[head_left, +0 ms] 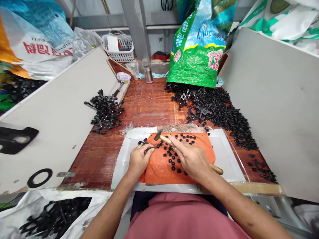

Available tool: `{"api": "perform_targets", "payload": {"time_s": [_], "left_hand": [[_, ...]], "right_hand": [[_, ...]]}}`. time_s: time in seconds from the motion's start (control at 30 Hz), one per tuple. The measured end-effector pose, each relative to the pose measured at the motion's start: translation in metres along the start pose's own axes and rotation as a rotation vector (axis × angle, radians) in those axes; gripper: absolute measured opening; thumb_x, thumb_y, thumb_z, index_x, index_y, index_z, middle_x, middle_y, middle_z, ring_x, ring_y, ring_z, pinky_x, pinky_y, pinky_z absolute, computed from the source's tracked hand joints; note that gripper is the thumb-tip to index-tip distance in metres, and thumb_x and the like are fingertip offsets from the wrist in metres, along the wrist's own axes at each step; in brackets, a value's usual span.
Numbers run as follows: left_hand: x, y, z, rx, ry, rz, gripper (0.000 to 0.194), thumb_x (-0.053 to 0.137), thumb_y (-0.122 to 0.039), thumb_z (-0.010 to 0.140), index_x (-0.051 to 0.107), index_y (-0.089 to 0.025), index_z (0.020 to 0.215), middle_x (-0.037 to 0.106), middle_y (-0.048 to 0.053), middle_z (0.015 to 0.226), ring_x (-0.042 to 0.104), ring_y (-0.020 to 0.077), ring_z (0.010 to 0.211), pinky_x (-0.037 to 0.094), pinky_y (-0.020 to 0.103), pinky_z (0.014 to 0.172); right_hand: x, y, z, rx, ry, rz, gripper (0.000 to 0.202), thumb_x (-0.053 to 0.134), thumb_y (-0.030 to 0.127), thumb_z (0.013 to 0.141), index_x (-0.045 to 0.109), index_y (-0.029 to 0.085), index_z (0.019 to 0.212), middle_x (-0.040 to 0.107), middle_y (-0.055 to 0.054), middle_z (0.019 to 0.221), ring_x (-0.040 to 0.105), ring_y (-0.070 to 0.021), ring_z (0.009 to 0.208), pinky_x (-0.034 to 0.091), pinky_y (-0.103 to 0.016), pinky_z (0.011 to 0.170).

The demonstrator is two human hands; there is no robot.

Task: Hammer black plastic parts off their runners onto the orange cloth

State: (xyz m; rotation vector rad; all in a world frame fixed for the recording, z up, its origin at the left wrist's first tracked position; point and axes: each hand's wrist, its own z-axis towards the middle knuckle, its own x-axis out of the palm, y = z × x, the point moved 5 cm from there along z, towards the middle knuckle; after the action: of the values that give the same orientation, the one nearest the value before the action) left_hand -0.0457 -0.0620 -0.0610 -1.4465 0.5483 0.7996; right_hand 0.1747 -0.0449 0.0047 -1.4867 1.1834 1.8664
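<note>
My right hand [193, 156] is closed round the wooden handle of a hammer [217, 168], whose dark head points up and left over an orange cloth [159, 169]. My left hand [139, 158] pinches a black plastic piece with arms [143, 142], one arm of it reaching right onto the cloth. Small round black caps [173, 163] lie scattered on the cloth between and around both hands. The hammer head sits just above the tip of the black piece; whether they touch I cannot tell.
A large heap of black parts [211, 103] spills from a green bag [194, 66] at the back right. Another pile [106, 111] lies left. A steel flask [148, 73] and a white basket [119, 49] stand behind. Grey panels [274, 99] wall both sides.
</note>
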Motion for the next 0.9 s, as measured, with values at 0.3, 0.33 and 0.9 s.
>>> {"api": "perform_targets", "payload": {"time_s": [0.3,0.33,0.9], "left_hand": [[0.003,0.002,-0.001,0.016,-0.013,-0.005,0.018,0.06,-0.028,0.092,0.076,-0.024,0.098,0.079,0.004,0.099,0.071,0.023,0.095,0.051,0.036,0.091],[0.002,0.002,0.0,0.017,-0.011,-0.006,0.019,0.059,-0.029,0.092,0.076,-0.024,0.098,0.079,0.005,0.099,0.071,0.0233,0.095,0.051,0.037,0.092],[-0.175,-0.035,0.108,0.022,-0.324,0.455,0.059,0.057,-0.044,0.092,0.054,-0.018,0.145,0.064,0.012,0.121,0.058,0.0316,0.11,0.045,0.053,0.103]], "right_hand": [[0.015,0.001,0.002,0.02,0.123,-0.12,0.057,0.041,0.023,0.104,0.035,0.034,0.16,0.078,-0.006,0.1,0.072,-0.0209,0.081,0.047,-0.027,0.07],[0.015,0.001,0.003,0.033,0.142,-0.113,0.056,0.042,0.025,0.105,0.037,0.035,0.159,0.078,-0.005,0.097,0.072,-0.0208,0.08,0.047,-0.027,0.07],[-0.001,-0.167,-0.125,0.607,-0.236,0.354,0.058,0.044,0.047,0.098,0.053,0.026,0.151,0.074,-0.007,0.127,0.075,-0.0268,0.099,0.056,-0.036,0.086]]}}
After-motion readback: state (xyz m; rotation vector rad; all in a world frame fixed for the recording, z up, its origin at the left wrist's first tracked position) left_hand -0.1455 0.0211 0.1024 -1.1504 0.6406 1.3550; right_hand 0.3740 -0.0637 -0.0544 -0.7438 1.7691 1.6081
